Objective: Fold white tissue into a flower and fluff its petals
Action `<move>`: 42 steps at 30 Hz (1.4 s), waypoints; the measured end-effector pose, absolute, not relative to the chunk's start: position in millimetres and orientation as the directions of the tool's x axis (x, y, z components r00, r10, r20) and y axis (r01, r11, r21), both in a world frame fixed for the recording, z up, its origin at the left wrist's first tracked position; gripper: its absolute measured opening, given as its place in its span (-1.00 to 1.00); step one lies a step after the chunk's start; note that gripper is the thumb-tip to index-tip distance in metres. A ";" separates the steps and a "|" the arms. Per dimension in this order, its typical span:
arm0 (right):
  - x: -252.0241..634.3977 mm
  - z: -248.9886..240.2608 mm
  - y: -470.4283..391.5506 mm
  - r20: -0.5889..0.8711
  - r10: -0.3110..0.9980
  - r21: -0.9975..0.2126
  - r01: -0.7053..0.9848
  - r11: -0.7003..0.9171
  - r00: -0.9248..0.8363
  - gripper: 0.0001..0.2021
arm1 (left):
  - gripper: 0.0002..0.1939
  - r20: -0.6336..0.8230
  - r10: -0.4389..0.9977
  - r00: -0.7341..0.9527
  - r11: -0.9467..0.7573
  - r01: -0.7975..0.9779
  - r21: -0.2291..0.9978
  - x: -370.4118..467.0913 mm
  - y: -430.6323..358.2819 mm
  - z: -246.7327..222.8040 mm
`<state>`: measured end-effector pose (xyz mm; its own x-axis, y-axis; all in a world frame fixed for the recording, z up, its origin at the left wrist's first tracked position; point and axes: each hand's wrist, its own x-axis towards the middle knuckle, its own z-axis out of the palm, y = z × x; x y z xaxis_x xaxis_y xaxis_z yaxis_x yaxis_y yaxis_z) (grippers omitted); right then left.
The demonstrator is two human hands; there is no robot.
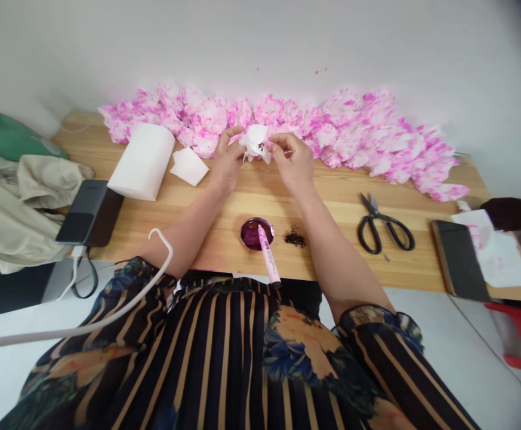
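Note:
A white crumpled paper flower (pixel 255 142) is held up over the middle of the table, with a small dark curled tie on its right side. The fingers of my left hand (pixel 228 158) are closed on the flower's left edge. From the other side, my right hand (pixel 293 158) pinches at its right edge with thumb and forefinger. Closer to me stands a small bowl of dark magenta liquid (pixel 250 235), with a pink marker pen (pixel 269 257) leaning over its rim. Beside the bowl lies a little heap of dark ties (pixel 295 237).
A row of pink-and-white paper flowers (pixel 358 137) lines the wall. To the left are a stack of white paper (pixel 142 161), a loose white sheet (pixel 189 166) and a power bank (pixel 91 214) with cables. Black-handled scissors (pixel 382 226) and a phone (pixel 459 260) lie right.

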<state>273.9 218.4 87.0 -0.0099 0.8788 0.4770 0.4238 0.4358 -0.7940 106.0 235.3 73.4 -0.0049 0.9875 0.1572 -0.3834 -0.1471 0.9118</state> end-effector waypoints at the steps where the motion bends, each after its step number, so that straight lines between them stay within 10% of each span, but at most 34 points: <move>1: 273.8 87.2 218.3 0.482 0.876 -0.791 0.428 0.438 -0.007 -0.72 | -0.61 0.162 0.987 -0.007 -0.152 -0.381 0.912 106.5 234.7 74.1; 18: 276.9 89.7 217.4 0.432 0.900 -0.804 0.427 0.413 -0.057 -0.51 | -0.55 0.384 0.920 0.082 -0.379 -0.074 0.923 112.9 230.0 67.7; 42: 281.9 89.4 216.2 0.134 0.972 -0.980 -0.170 0.102 -0.193 -0.43 | -0.57 0.260 0.958 0.121 -0.217 -0.285 0.934 114.8 210.5 95.5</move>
<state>281.9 216.2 89.4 -0.1931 0.9719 0.1343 -0.1696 0.1018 -0.9802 114.8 210.5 95.5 0.1213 0.9580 0.2599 -0.2846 -0.2173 0.9337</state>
